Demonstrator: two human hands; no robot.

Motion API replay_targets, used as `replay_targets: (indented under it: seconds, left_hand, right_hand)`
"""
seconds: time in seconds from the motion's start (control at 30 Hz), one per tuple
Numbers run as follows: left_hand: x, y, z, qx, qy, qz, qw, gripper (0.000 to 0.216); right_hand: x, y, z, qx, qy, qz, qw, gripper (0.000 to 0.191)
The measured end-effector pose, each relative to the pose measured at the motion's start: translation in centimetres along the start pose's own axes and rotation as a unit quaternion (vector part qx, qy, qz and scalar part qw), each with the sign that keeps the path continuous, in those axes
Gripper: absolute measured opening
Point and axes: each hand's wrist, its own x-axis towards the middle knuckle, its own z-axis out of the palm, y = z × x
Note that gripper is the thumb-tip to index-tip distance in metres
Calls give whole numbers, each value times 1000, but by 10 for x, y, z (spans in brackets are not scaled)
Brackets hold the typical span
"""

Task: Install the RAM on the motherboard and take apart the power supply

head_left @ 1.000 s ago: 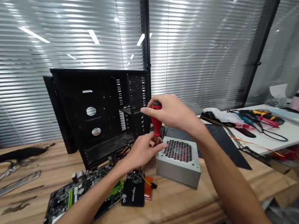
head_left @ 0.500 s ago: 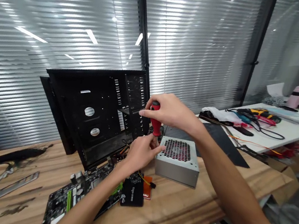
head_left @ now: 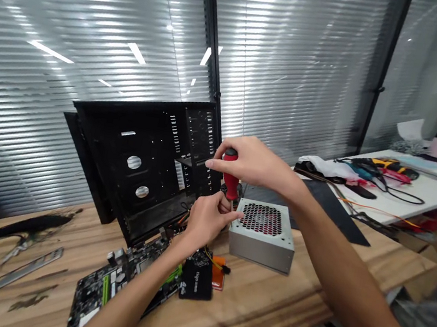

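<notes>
Presently, a red-handled screwdriver [head_left: 231, 179] stands nearly upright at the centre of view, tip down at the back left corner of a grey power supply box [head_left: 263, 236]; the tip itself is hidden behind fingers. The right hand [head_left: 254, 163] is closed over the top of the handle, fingers wrapped round it, apparently to press and turn from above. The left hand [head_left: 206, 221] sits directly below, at 6 o'clock from the handle, fingertips pinched together around the shaft, most likely to steady it on its mark. The box rests flat on the wooden desk [head_left: 262, 308], fan grille upward. At 9 o'clock from the hands stands an open black computer case [head_left: 147, 163], tilted. At 7 o'clock lies a circuit board [head_left: 107, 287], with a small black card [head_left: 195, 281] beside it. Farther left lies a metal strip [head_left: 13, 277]. At 2 o'clock, well apart, a white table [head_left: 425, 191] carries cables and tools.
</notes>
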Motion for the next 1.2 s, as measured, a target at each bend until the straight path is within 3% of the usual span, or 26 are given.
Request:
replay_targets:
  seconds: [0.07,0.17,0.27,0.4,0.5,0.7,0.97,1.07,1.2]
  left_hand:
    - [1,-3,-2,8,-34,6,999,36]
    - [1,-7,-9,48,-130,17,990,26]
    - [0,-11,-11,98,-172,11,980,17]
    - [-1,-15,-6,97,-179,16,979,15]
    - [-3,-17,-3,119,-182,34,976,16]
    - [-6,-11,-5,188,-170,77,964,16]
    - [-2,-15,-10,216,-132,32,967,13]
    - [-2,-23,-9,225,-161,5,961,4]
    - [-5,-30,-3,225,-210,-7,951,18]
  right_hand:
    - [-1,-1,0,-5,2,-1,1000,34]
    - [-2,0,1,-41,25,1,999,35]
    - [-1,1,1,-114,70,17,991,43]
    - [2,5,-1,-182,112,44,976,58]
    - [2,6,-3,-150,116,28,981,54]
    - [-2,4,-13,-155,192,20,969,50]
    - [-5,19,-30,-177,230,45,956,48]
    - [-4,25,-32,-167,229,52,958,49]
    - [-3,26,-32,-171,219,52,959,52]
